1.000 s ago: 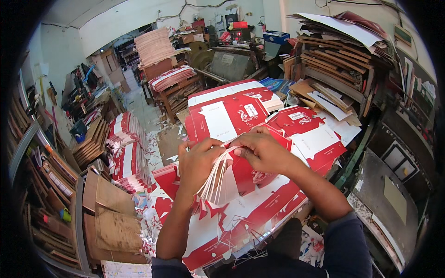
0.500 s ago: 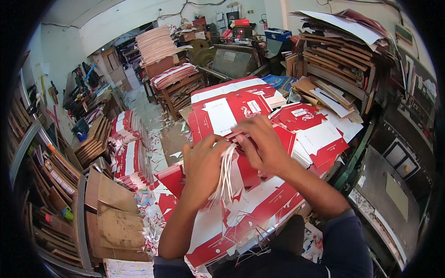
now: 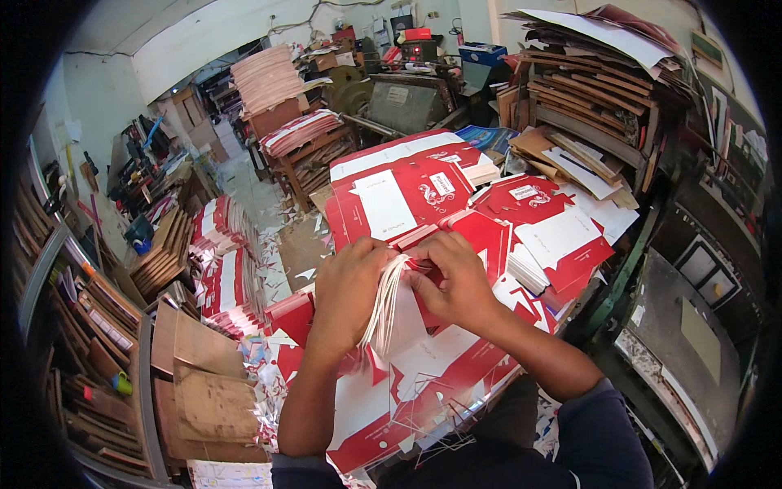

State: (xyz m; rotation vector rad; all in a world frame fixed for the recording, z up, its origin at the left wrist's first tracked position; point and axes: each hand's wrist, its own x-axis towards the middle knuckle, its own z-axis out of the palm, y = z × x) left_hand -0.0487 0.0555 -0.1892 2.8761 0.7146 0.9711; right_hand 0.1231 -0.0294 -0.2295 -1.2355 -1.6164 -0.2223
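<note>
My left hand (image 3: pixel 352 281) is wrapped round a bundle of red-and-white card box blanks (image 3: pixel 384 314), whose white edges fan downward. My right hand (image 3: pixel 458 279) pinches the bundle's top right edge between thumb and bent fingers, close beside the left. The bundle stands bent upright over a sheet of uncut red-and-white card (image 3: pixel 436 359) on the worktable. Just beyond my hands lies a pile of printed box blanks (image 3: pixel 387 204). To their right, another stack of blanks (image 3: pixel 558 236) shows its layered white edges. My left fingertips are partly hidden behind the bundle.
Thin card trimmings (image 3: pixel 423 407) hang over the table's near edge. Stacked red-and-white blanks (image 3: pixel 221 277) and paper scraps lie on the floor to the left. A wooden rack of boards (image 3: pixel 590 106) stands far right, and a metal machine table (image 3: pixel 676 350) stands near right.
My right hand has come down and toward the left hand, from above the blanks to the bundle's top edge. My left hand keeps its hold. The view has shifted slightly.
</note>
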